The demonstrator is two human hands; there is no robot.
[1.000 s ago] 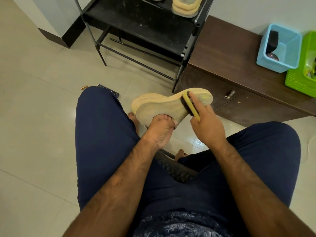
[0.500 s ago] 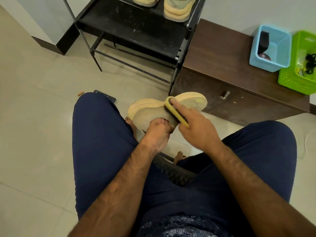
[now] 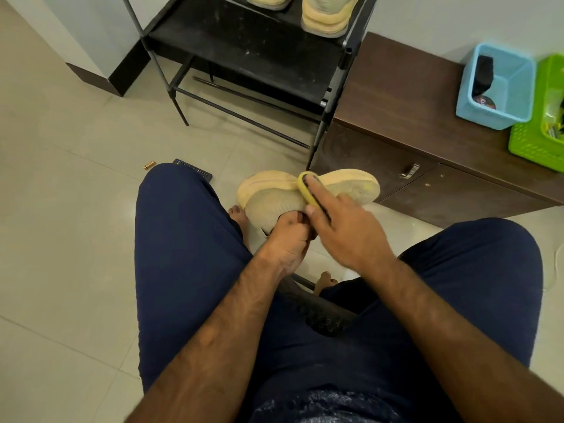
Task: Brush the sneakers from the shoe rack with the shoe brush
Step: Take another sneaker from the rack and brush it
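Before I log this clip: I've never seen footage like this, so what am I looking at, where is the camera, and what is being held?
No machine here: a seated person wears the camera on their head, so it looks down past their knees at their own hands. The left hand grips a beige sneaker, sole turned away. The right hand presses a yellow brush against it. Behind stands a black shoe rack with two more sneakers. On the floor lie a remote and a small brass-coloured item. The cabinet carries a blue bin and a green basket.
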